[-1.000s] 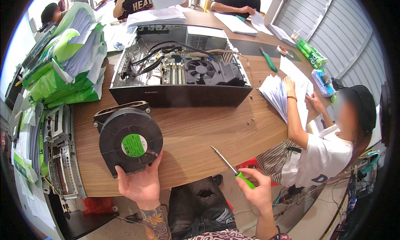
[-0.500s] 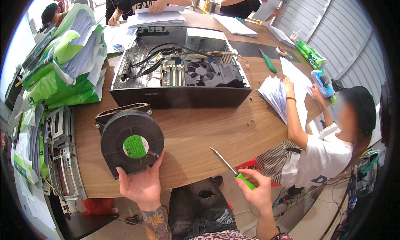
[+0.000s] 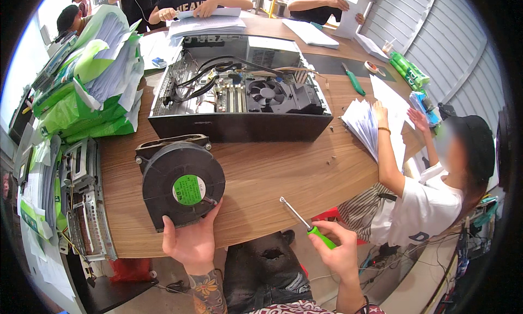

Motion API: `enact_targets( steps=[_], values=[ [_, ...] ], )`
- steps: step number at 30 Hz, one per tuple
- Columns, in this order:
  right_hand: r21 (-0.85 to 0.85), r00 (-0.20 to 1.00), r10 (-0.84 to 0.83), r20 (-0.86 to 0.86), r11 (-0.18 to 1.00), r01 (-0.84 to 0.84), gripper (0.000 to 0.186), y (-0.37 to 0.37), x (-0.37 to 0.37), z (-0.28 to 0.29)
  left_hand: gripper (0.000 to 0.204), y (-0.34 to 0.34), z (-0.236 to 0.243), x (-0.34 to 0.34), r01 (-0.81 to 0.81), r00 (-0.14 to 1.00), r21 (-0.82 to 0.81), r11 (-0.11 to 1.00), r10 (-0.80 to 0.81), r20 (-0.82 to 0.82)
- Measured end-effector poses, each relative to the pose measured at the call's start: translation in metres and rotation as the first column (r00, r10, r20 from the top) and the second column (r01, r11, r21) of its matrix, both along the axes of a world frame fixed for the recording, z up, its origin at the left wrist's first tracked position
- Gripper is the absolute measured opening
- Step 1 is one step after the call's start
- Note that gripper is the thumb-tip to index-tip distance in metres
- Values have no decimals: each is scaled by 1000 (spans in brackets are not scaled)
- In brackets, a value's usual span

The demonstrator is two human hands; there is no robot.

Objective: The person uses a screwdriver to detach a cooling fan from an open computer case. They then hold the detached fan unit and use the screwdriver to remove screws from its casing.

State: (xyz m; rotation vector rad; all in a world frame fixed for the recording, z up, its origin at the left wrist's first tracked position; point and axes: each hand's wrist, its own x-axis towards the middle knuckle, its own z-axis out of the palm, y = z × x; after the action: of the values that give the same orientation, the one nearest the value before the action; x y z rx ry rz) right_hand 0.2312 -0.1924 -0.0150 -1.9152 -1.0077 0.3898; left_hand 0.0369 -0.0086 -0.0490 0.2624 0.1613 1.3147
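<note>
My left hand (image 3: 190, 238) holds a black round blower fan (image 3: 174, 167) from below, tilted up above the table's front edge, with a green round label and a metal-screwed bracket on top. My right hand (image 3: 338, 248) grips a green-handled screwdriver (image 3: 321, 236), whose shaft angles up-left over the wooden table; a small shiny bit, too small to make out, is at its tip. An open black desktop computer case (image 3: 239, 127) lies beyond the fan, showing cables, boards and a cooling fan. A few small screws (image 3: 329, 162) lie right of it.
Piled papers in green wrappers (image 3: 87, 85) and metal parts (image 3: 81, 205) line the left. A co-worker (image 3: 430, 199) at right handles papers (image 3: 365, 129); others (image 3: 196, 3) work with paper across the table (image 3: 261, 183). A green cutter (image 3: 354, 80) and tape (image 3: 372, 67) sit behind.
My left hand and the fan have shifted slightly right. The co-worker's far hand has lifted and opened. People across the table have moved their paper sheets.
</note>
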Motion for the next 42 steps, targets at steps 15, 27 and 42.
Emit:
enact_targets(
  steps=[15,27,42],
  values=[
    [86,998,36,-46,996,-32,29,24,-17,18,61,-1,6,-2,66,998,59,996,-65,-27],
    [67,999,40,29,997,-42,29,26,-14,19,63,-2,12,0,33,999,15,999,-33,-37],
    [87,931,136,338,981,-174,29,63,-28,14,55,0,8,0,26,999,54,998,-24,-26]
  ],
)
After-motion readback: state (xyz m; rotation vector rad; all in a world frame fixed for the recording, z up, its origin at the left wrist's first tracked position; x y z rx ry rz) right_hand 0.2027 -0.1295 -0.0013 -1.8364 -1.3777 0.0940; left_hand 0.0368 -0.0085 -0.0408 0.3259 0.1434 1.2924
